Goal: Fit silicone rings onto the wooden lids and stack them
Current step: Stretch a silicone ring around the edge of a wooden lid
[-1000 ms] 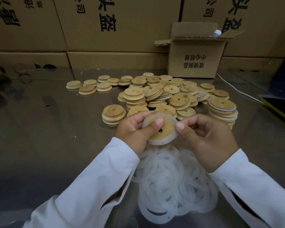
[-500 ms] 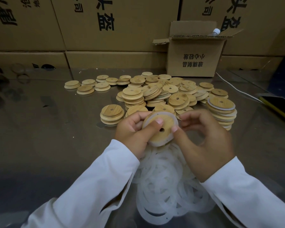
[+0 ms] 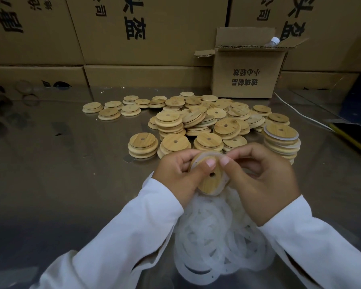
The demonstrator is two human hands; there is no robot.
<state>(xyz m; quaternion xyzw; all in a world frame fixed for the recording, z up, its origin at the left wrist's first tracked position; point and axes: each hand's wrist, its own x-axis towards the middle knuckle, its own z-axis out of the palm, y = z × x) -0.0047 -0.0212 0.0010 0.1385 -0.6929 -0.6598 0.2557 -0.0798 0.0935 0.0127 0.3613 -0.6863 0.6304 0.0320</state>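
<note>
Both hands hold one round wooden lid [image 3: 211, 182] with a small centre hole, above the table in front of me. My left hand [image 3: 179, 174] grips its left edge, thumb pressed on the face. My right hand [image 3: 263, 180] pinches the white silicone ring [image 3: 222, 157] at the lid's upper right rim. Under my wrists lies a heap of loose silicone rings [image 3: 215, 243]. Behind the hands spreads a pile of bare wooden lids [image 3: 198, 122]. At the right stands a stack of ringed lids [image 3: 281, 140].
A small open cardboard box [image 3: 246, 76] stands behind the lids, with a bottle cap [image 3: 274, 40] showing in it. Large cartons [image 3: 133, 32] wall the back. A white cable [image 3: 300, 113] and a dark yellow-edged object [image 3: 354, 134] lie at the right on the shiny table [image 3: 61, 184].
The lid has turned in my hands and tilted more edge-on. My right hand has shifted up to the lid's top rim, thumb meeting the left thumb there.
</note>
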